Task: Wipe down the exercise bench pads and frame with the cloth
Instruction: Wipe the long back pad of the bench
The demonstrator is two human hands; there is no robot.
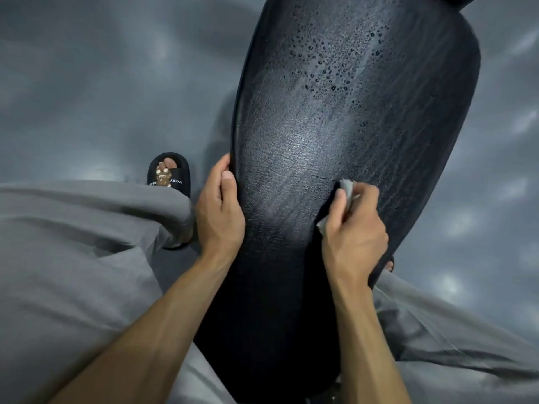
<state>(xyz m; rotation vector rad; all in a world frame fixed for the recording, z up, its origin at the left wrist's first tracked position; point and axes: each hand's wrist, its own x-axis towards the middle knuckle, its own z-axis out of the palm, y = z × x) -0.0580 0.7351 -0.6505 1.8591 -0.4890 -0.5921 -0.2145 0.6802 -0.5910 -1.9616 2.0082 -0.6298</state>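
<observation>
Nearest the camera, the black bench pad point(291, 158) lies lengthwise between the person's grey-trousered legs point(73, 243), its near end dark and matte. The left hand point(220, 212) grips the pad's left edge, thumb on top and fingers curled under, steadying it. The right hand point(354, 231) is closed around a small, crumpled grey cloth point(347, 188), pressing it on the pad toward the right edge. Around both hands the grained, leather-like vinyl shows streaky wet smears, so this middle stretch looks wiped. Farther up, beaded droplets point(323, 71) sit unwiped across the pad (the far end curves away out of view). By my judgement the pad is roughly half done; no frame is visible, so that part remains. A black slipper point(170, 177) rests on the grey floor left of the pad.
</observation>
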